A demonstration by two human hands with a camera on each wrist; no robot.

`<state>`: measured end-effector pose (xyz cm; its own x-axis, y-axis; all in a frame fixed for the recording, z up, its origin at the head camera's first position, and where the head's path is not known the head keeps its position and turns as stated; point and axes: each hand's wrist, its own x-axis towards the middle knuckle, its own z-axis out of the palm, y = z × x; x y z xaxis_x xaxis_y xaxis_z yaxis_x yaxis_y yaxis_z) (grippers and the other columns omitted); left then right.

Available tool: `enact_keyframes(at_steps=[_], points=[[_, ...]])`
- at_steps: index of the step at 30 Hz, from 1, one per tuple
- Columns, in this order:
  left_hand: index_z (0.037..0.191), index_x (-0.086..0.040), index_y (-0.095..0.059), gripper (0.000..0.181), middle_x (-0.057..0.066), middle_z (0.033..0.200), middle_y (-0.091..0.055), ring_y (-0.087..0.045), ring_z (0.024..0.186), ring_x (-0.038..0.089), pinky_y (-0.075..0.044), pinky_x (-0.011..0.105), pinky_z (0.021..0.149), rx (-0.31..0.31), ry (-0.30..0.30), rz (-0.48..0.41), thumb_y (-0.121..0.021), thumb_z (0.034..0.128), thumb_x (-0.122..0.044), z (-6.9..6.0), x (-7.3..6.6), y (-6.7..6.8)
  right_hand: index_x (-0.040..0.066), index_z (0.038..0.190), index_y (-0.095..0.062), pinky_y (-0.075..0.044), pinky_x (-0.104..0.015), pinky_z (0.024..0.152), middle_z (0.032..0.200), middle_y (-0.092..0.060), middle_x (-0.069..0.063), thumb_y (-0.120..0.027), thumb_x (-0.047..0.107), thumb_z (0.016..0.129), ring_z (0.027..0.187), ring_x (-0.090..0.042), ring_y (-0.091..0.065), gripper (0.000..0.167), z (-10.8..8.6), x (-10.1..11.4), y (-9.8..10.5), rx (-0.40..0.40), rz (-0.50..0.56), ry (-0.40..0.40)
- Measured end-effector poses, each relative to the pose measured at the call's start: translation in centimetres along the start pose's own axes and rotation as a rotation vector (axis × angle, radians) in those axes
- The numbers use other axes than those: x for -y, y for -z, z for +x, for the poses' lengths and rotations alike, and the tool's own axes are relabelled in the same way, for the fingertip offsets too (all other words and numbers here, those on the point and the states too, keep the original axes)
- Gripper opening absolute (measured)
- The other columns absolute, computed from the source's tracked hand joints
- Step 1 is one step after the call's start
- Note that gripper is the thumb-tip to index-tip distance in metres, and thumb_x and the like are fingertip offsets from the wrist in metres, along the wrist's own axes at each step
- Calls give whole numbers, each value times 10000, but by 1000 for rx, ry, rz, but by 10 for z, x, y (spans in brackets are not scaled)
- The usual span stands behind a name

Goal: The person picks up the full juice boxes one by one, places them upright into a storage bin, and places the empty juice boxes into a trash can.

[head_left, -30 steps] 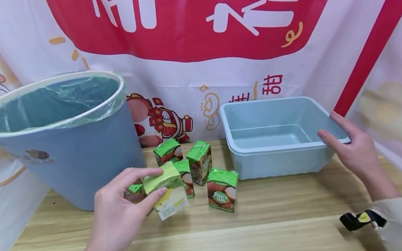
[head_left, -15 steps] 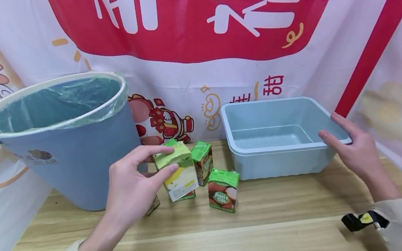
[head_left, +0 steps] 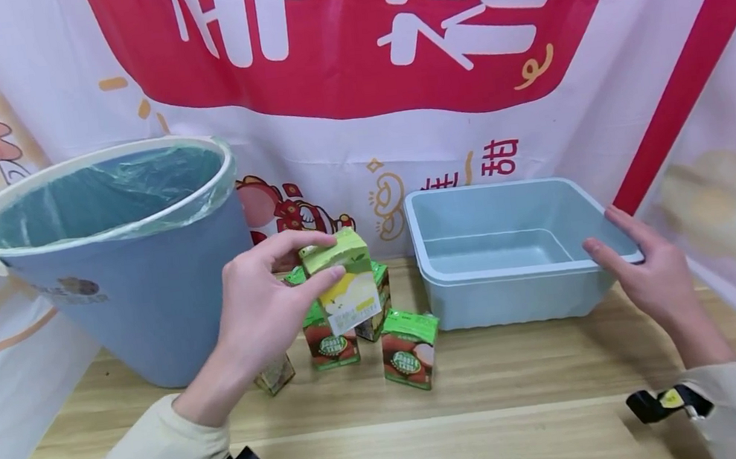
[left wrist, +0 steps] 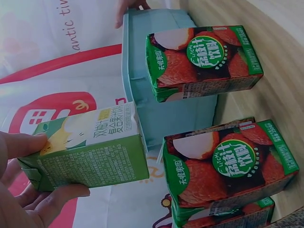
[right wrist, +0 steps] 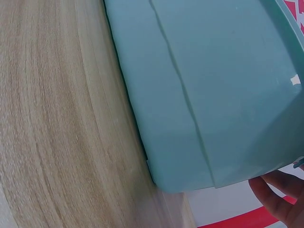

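The left hand [head_left: 264, 304] pinches a yellow-green juice carton [head_left: 350, 295], likely light, stiff but dentable and best held by its top, above the counter [head_left: 472, 450] near lychee cartons [head_left: 410, 352], as the right hand [head_left: 655, 274] grips a blue tub [head_left: 514, 272] by its rim.

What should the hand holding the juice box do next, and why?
Maybe the left hand should carry the pomelo juice carton right, over the blue tub: it's off the table, and the right hand holds the open tub's rim.

“LITCHI” — on red-green carton [left wrist: 204, 64]
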<state>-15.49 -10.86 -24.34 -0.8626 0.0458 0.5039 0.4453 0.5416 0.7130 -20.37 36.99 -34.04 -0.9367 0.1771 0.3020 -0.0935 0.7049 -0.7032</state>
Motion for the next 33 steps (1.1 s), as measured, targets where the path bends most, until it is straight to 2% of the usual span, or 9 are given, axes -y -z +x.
enact_keyframes(at_steps=[3,7,10,13,17,24,30,33], points=[[1157,-206,-803,295,3,1027,-799,-708,799,146,-500,238,580,-2,-13,-2,-880,875,-161,6,-2,-4,266,1697,-255,-347,-853,1056,1758,-236,-211,-599,498,1031,1567,-583,-237,785,0,1,0,8,-8,-6],[1153,-212,-809,282,6,943,-761,-561,709,198,-373,284,504,-17,-45,11,-876,881,-176,15,-4,-9,258,1691,-279,-344,-838,1077,1755,-257,-195,-609,491,1029,1571,-563,-250,776,0,-1,-1,-5,1,-9],[1160,-208,-807,290,31,844,-715,-512,640,228,-344,292,494,-19,-73,-1,-874,881,-167,22,-5,-14,253,1685,-300,-337,-822,1102,1750,-277,-184,-617,485,1027,1573,-545,-263,766,0,-3,0,-17,7,-10],[1172,-192,-802,293,41,859,-738,-563,626,209,-405,274,499,-10,-84,-33,-868,888,-163,30,-6,-18,253,1683,-305,-327,-814,1117,1749,-280,-178,-617,483,1028,1577,-535,-263,761,0,-3,0,-20,8,-13],[1167,-176,-805,286,31,970,-796,-659,731,162,-468,279,528,-11,-81,-57,-868,888,-164,41,-7,-21,252,1685,-301,-325,-818,1116,1754,-271,-172,-615,488,1027,1583,-533,-252,767,0,-2,-1,-13,14,-20],[1175,-177,-806,282,39,931,-779,-628,705,216,-474,303,570,-9,-68,-65,-860,898,-179,57,-10,-31,259,1691,-279,-326,-836,1100,1764,-243,-171,-610,495,1028,1592,-539,-220,778,0,0,-1,-7,25,-32],[1184,-156,-802,292,29,1131,-794,-716,912,150,-589,299,664,-2,-59,-107,-860,898,-172,70,-18,-41,297,1693,-267,-340,-837,1090,1771,-231,-158,-608,514,1024,1602,-531,-207,782,0,-1,-2,-4,23,-42],[1194,-142,-799,303,53,1140,-793,-724,944,171,-618,309,721,10,-51,-141,-858,898,-153,75,-23,-46,294,1690,-277,-334,-831,1100,1769,-237,-156,-613,515,1023,1600,-529,-215,779,1,-1,-2,-4,27,-43]])
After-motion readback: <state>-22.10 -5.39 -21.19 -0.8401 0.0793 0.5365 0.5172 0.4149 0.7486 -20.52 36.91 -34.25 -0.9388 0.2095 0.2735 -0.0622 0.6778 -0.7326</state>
